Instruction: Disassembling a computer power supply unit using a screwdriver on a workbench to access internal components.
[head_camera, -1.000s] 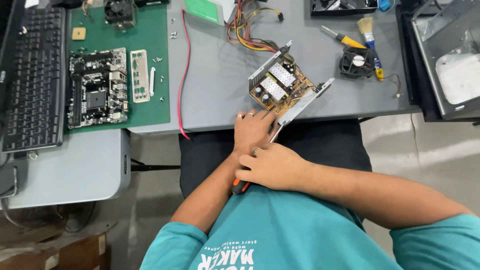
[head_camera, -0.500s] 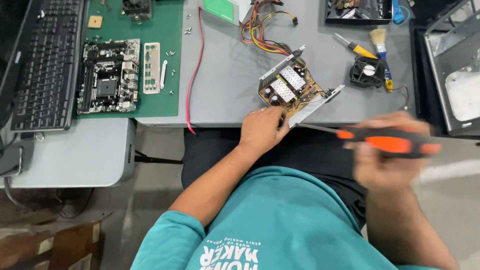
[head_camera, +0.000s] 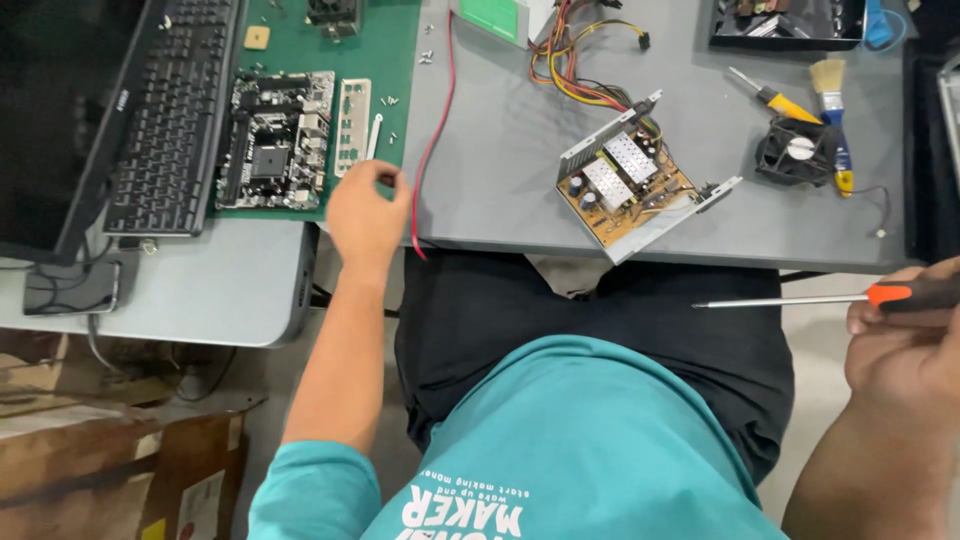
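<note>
Two hands are at work, well apart. The right hand (head_camera: 905, 350) is closed around the orange-and-black handle of a long screwdriver (head_camera: 800, 298), fingers wrapped firmly, the thin shaft pointing left toward the opened power supply unit (head_camera: 635, 185) but held off the table, below and to the right of it, over the person's lap. The left hand (head_camera: 365, 215) is loosely curled with fingertips pinched together at the table edge, well to the left of the power supply, just over the corner of the green mat (head_camera: 400, 60); whether it has a small screw between the fingers I cannot tell, as the thing would be too small to see.

By my reading, the power supply is already well opened: its cover is off, the circuit board with heat sinks and capacitors lies bare in the metal tray, tilted near the front edge of the grey table (head_camera: 500, 170), with its bundle of coloured wires (head_camera: 575, 60) running up behind it. Loose screws (head_camera: 428, 57) lie on the mat to the left of the unit, beside a motherboard (head_camera: 275, 140) and a back plate (head_camera: 352, 125). Right of the power supply rest a small black fan (head_camera: 795, 150), a brush (head_camera: 832, 105) and a yellow-handled screwdriver (head_camera: 765, 93). The board still sits in its tray, so lifting it free seems left to do.
</note>
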